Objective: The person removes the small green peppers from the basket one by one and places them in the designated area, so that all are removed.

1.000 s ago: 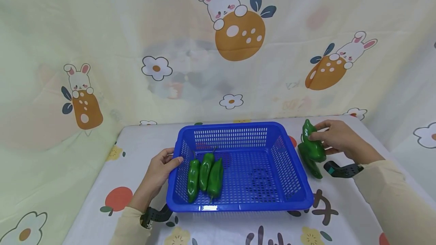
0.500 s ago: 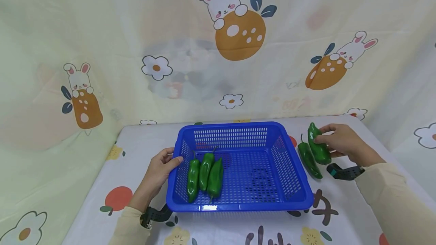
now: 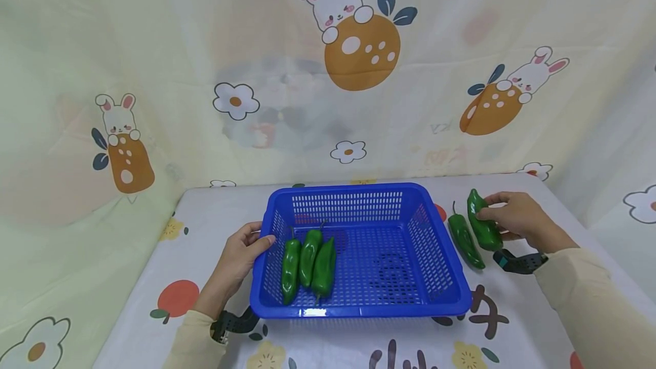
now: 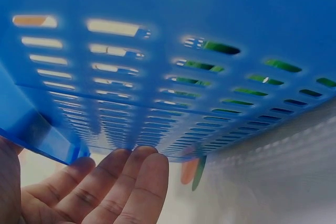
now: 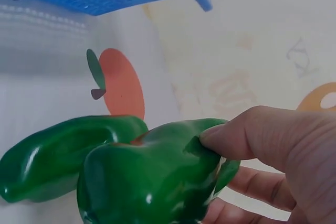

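My left hand (image 3: 241,255) grips the left rim of a blue plastic basket (image 3: 359,311), thumb over the rim. In the left wrist view its fingers (image 4: 147,187) lie against the slotted outer wall. Three green peppers, among them a middle green pepper (image 3: 310,258), lie side by side in the basket's left part. Right of the basket, my right hand (image 3: 520,218) holds a green pepper (image 3: 484,226) between thumb and fingers. A second green pepper (image 3: 464,242) lies on the table just left of it. In the right wrist view, the held pepper partly covers that one.
A white cloth with printed fruit and flowers covers the table (image 3: 215,204). Behind it hangs a pale curtain (image 3: 287,147) with printed rabbits. A dark wrist strap (image 3: 520,262) sits below the right hand.
My right hand has moved slightly down and right, carrying its pepper away from in front of the pepper on the table, which now shows whole. The left hand and basket stay put.
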`<state>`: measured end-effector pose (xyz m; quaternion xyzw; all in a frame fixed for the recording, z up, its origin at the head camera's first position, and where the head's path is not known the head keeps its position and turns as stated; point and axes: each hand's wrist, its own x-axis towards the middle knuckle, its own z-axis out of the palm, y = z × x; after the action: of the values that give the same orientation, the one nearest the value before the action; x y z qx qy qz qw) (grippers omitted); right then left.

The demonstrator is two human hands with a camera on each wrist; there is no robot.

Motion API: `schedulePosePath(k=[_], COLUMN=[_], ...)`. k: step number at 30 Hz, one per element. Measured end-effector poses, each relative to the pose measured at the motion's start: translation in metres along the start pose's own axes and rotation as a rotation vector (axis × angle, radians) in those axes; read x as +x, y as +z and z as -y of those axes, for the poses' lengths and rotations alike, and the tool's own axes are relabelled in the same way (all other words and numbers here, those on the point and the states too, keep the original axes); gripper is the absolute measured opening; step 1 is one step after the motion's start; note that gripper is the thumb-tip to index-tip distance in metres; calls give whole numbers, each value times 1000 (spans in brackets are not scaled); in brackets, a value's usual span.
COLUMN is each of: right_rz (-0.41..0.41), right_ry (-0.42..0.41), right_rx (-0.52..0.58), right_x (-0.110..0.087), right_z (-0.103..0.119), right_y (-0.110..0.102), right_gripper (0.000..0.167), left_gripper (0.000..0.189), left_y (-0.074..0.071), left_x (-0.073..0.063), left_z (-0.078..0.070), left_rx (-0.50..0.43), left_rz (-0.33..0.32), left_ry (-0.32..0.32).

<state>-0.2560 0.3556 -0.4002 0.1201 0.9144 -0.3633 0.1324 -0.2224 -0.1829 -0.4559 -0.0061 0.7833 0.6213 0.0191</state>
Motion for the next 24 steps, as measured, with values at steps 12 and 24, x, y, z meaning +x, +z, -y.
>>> schedulePosePath(k=[12, 24], right_rz=[5, 8], right_ry=[11, 30], right_rx=[-4, -17], right_x=[6, 12], right_z=[-12, -22], right_y=[3, 9], right_gripper=[71, 71], left_gripper=[47, 46], left_y=[-1, -1], left_x=[1, 1], left_z=[0, 1], left_rx=[-1, -5], left_rz=[8, 5], left_ry=[8, -1])
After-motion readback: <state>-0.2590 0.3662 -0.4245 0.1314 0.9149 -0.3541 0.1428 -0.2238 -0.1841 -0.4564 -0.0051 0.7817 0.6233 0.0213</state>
